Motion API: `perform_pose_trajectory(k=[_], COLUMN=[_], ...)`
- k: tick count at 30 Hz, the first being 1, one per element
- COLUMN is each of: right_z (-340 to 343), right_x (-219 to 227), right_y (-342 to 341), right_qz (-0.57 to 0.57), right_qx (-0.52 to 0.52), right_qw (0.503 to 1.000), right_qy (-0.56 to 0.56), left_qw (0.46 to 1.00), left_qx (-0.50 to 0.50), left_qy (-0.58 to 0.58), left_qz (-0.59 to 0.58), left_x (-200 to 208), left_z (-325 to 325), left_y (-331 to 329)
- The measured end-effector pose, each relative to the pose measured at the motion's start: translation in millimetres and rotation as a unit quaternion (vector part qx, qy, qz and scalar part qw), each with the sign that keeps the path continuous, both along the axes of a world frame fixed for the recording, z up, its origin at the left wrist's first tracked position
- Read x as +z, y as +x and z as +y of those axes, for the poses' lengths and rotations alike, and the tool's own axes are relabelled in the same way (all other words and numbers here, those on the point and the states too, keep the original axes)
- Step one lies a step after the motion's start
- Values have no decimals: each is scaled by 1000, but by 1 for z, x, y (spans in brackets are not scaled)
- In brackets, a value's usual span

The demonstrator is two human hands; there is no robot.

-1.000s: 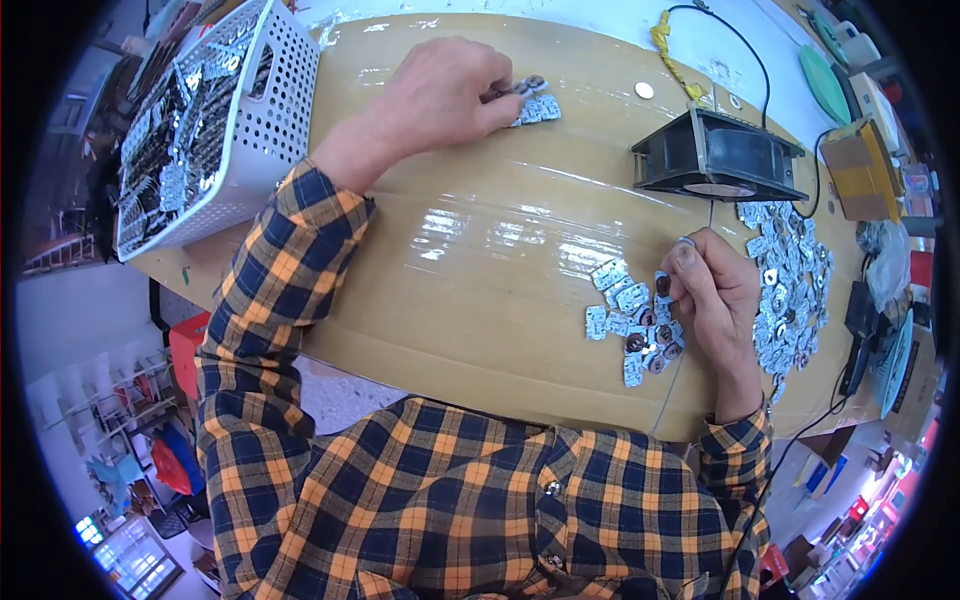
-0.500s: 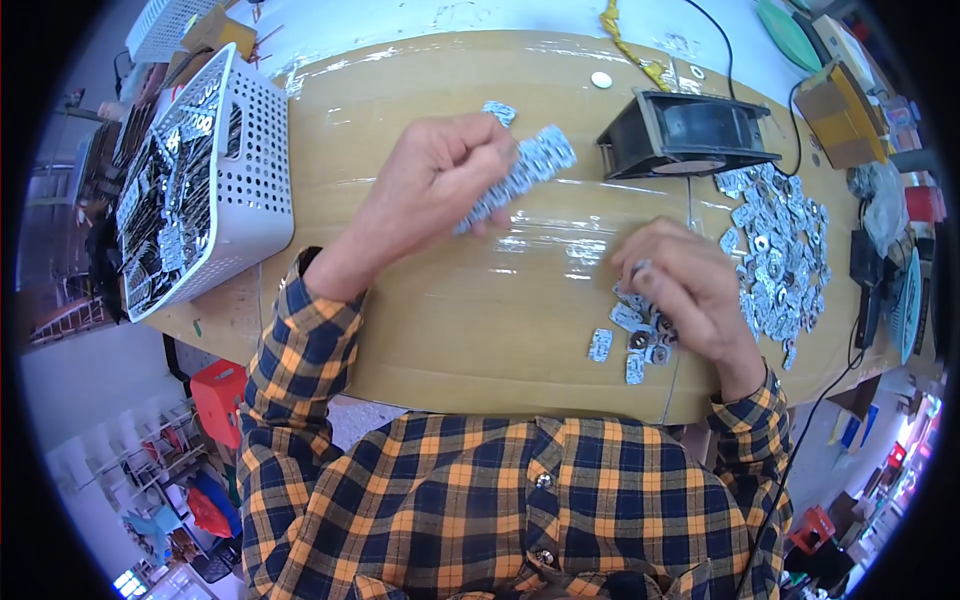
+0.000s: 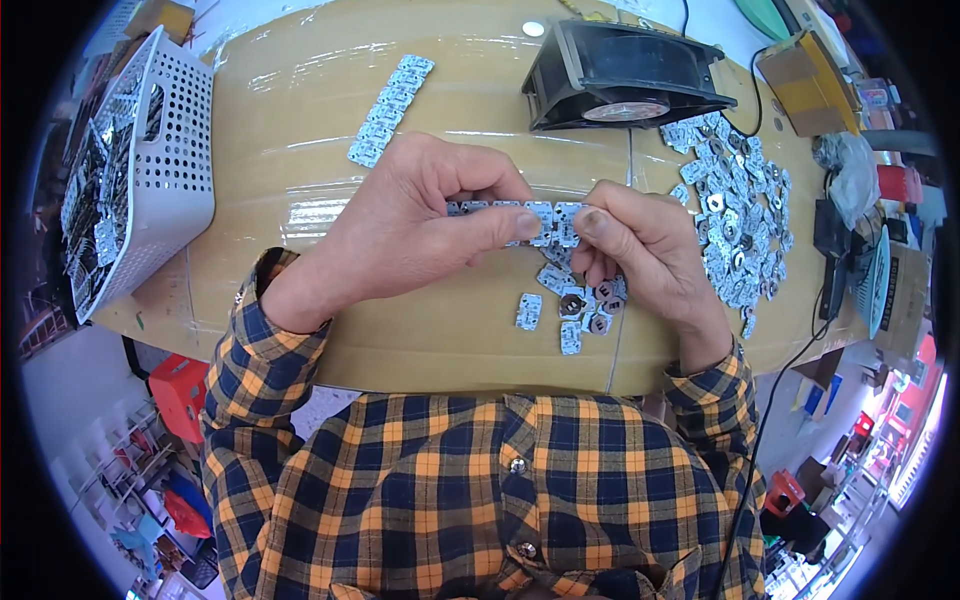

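Note:
A strip of small joined circuit boards (image 3: 540, 212) spans the gap between my two hands above the table. My left hand (image 3: 440, 215) is closed on it, thumb along the near face and fingers behind. My right hand (image 3: 645, 240) pinches the strip's right end between thumb and bent forefinger. Its other fingers curl below, and what may be under them is hidden. Beyond my left hand another circuit board strip (image 3: 390, 112) lies slanted on the table. Below my right hand sits a little heap of loose boards (image 3: 570, 337), some bearing round dark parts, with a single board (image 3: 529, 311) beside it.
A black fan (image 3: 640, 62) stands at the far side, with a large pile of small boards (image 3: 738, 220) to its right. The white perforated basket (image 3: 185, 140) at left holds many board strips. A cardboard box (image 3: 808, 85) and a cable edge the right.
My right hand has come over to the strip in my left hand and now grips its end. The strip is more level. The view has shifted, uncovering the strip lying on the table.

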State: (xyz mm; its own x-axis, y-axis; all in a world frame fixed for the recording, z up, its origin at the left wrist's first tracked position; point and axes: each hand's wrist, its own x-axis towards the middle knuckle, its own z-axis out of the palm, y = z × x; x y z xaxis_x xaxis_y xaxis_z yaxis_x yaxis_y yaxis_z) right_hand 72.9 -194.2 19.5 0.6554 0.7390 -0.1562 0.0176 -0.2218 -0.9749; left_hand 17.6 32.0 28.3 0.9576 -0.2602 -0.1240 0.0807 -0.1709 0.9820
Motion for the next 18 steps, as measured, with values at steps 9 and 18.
perform_pose_trajectory(k=[9,18], right_z=[1,10], right_x=[-6,-8], right_y=[1,5], right_qz=[343,165], right_qx=[-65,-153], right_qw=[920,973], right_qy=[179,54], left_qw=[973,970], left_qx=[14,75], left_qy=[-187,33], left_qz=[137,-231], left_x=[-5,-26], left_z=[-10,-10], left_y=[6,9])
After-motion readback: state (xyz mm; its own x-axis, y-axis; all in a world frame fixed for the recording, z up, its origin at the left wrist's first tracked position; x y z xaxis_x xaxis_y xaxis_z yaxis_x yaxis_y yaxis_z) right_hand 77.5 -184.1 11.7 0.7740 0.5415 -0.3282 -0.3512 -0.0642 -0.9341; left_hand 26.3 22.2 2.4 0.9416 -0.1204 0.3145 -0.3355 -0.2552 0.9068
